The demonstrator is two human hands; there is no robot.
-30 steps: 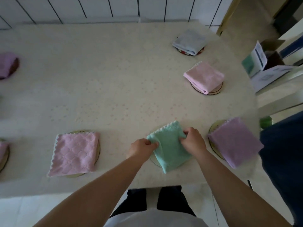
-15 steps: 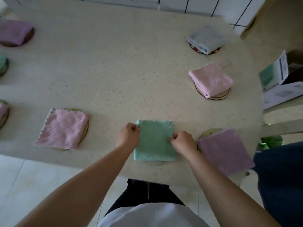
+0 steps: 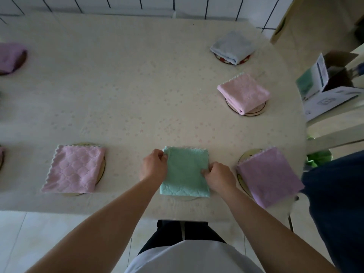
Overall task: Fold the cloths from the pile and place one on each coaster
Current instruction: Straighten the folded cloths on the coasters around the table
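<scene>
- Left hand [image 3: 153, 166]: knuckles up, fingers curled, pinching the upper left edge of the green cloth [image 3: 186, 171]; forearm runs in from the lower left.
- Right hand [image 3: 218, 177]: knuckles up, fingers curled, pinching the cloth's right edge about halfway down; forearm runs in from the lower right.
- Green cloth: folded square, flat on the table [image 3: 128, 95] near its front edge, between the two hands; a sliver of coaster [image 3: 187, 198] shows under its near edge.
- Pink quilted cloth [image 3: 73, 169]: folded, on a coaster to the left, well apart from the left hand.
- Lilac cloth [image 3: 269, 176]: folded, on a coaster just beside the right hand, overhanging the table edge.
- Pink cloth [image 3: 244, 93]: folded, on a coaster, further back on the right.
- Grey-blue cloth [image 3: 232, 46]: folded, on a coaster at the far right.
- Purple cloth [image 3: 9, 56]: on a dark coaster, far left edge.
- Open cardboard box [image 3: 332, 79]: off the table, right side.
</scene>
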